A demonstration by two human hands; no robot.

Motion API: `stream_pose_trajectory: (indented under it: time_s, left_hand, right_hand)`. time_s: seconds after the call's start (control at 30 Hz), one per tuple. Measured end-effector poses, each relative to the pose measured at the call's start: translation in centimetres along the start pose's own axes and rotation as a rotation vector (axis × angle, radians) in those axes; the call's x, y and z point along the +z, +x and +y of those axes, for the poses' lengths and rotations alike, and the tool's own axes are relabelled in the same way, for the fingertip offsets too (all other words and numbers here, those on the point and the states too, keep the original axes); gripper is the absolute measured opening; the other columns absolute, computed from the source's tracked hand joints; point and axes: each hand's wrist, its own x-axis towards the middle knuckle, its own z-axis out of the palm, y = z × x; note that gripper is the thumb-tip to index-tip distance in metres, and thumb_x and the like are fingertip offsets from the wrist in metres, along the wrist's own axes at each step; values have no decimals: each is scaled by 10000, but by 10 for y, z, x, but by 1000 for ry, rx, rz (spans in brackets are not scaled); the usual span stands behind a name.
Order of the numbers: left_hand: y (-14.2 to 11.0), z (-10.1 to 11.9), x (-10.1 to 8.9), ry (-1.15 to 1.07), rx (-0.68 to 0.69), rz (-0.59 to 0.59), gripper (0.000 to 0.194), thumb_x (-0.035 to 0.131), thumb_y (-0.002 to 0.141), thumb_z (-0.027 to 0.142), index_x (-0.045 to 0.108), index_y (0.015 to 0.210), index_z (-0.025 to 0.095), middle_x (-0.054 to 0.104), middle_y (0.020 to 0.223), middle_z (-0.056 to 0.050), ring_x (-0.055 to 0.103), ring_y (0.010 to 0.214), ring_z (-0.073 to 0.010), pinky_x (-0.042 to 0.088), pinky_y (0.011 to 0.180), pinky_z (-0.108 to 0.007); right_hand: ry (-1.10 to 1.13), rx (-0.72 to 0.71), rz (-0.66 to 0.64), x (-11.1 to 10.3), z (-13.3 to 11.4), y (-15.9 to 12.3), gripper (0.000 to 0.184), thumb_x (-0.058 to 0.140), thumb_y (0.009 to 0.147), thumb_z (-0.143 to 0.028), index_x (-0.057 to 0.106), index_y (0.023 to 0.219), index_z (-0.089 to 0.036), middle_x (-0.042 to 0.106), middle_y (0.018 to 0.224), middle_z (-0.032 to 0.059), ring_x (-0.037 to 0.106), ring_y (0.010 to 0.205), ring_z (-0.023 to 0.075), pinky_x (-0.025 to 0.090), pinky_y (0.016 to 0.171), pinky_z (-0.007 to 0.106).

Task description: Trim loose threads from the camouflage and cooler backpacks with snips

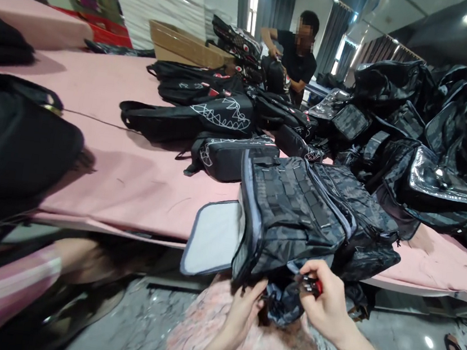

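A grey-black camouflage backpack (298, 205) lies at the table's front edge, its zipped panel partly open and a pale-lined flap (212, 238) spread to the left. My left hand (245, 308) pinches the dark fabric at the backpack's lower edge. Bunched dark fabric (283, 303) hangs between my two hands over my lap. In my right hand (324, 302) is a small red and black tool (312, 286), gripped close to that fabric. It looks like thread snips, but the fingers cover part of it.
Black backpacks with white line patterns (224, 111) lie across the pink table (109, 182). Camouflage bags (406, 117) are heaped at right. A person (302, 53) handles a bag across the table. Another person's arm (78, 261) is at left, by a black bag (16, 142).
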Motion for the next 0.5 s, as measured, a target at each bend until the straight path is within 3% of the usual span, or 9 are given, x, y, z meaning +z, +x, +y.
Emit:
stream_pose_trajectory:
  time_s: [0.1,0.2,0.3,0.4,0.5]
  left_hand:
    - [2,41,22,20,164,-36,453,748,547,424,597,888,166,675,895,-57,627,871,-227,513,706,-304]
    - [0,98,49,89,357,-113,618,779,510,327,565,1065,158,634,1108,-80,568,1065,-247,473,877,-324]
    - [-5,147,79,237,618,-249,717,706,586,296,452,1246,181,533,1279,-87,501,1170,-228,414,976,-336]
    - [-10,165,106,334,694,-428,691,651,650,316,412,1284,182,473,1340,-101,470,1204,-229,397,1002,-354]
    - [-11,151,123,355,659,-483,611,643,682,368,448,1230,181,469,1333,-114,484,1185,-236,434,971,-357]
  right_hand:
    - [133,-37,147,-22,-6,13,215,468,713,-88,504,887,-210,534,728,-24,492,577,101,387,528,193]
    - [279,-42,445,-40,-7,30,88,487,783,-157,491,850,-215,474,709,-33,439,552,89,375,506,180]
    - [369,-32,723,-52,0,40,23,486,807,-208,473,825,-212,413,707,-34,382,522,82,350,468,173]
    - [351,-7,887,-59,13,34,41,510,804,-235,480,806,-207,413,728,-23,377,536,88,353,464,180]
    - [265,39,999,-64,31,13,62,532,812,-258,508,832,-205,460,743,-11,438,593,107,396,516,198]
